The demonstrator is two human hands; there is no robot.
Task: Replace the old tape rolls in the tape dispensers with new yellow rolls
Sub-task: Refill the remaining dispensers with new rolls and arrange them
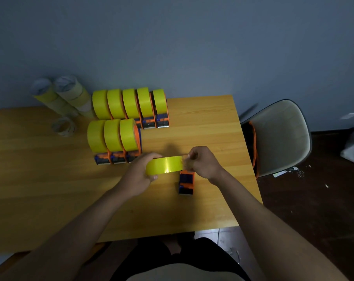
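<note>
left hand (140, 174) is gripping the new yellow roll (165, 165), held up just left of and above the open dispenser (186, 182) lying on the table (202, 122). right hand (202, 161) is pinching at the roll's right edge, prob the loose tape end, tho the exact pinch is blurry. risks: the end is likely slipping from the fingers & resticking to the roll, or folding onto itself. 8 loaded dispensers (119, 134) are sitting behind-left of the open dispenser, so a stray elbow could be knocking them.
</note>
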